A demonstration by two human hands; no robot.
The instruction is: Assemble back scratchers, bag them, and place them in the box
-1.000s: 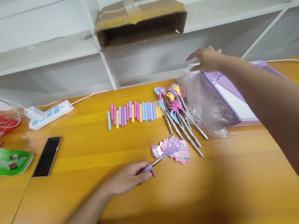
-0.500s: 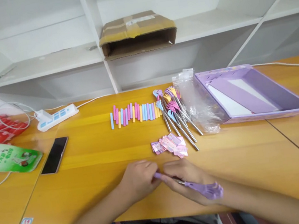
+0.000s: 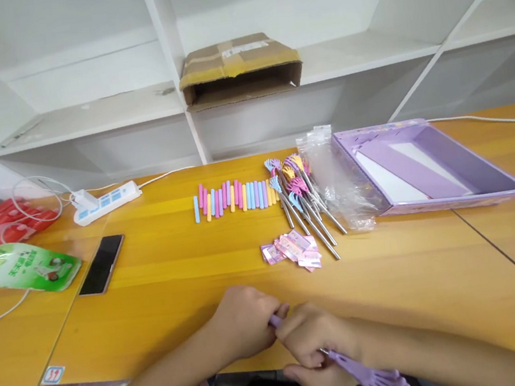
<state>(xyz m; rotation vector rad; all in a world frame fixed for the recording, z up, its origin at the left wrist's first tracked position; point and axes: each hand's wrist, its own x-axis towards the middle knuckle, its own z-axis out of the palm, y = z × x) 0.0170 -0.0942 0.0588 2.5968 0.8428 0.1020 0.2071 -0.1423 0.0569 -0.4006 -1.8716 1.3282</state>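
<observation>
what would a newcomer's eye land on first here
At the near edge of the yellow table, the left hand and right hand both grip a purple claw-ended stick. Mid-table lies a row of pastel sleeves beside a bundle of metal-shafted claw sticks. To their right sits an open lilac tray.

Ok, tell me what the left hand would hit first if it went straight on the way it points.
The left hand points right along the purple back scratcher it grips, so it would likely meet the right hand first; they look nearly touching, though depth is unclear.
</observation>
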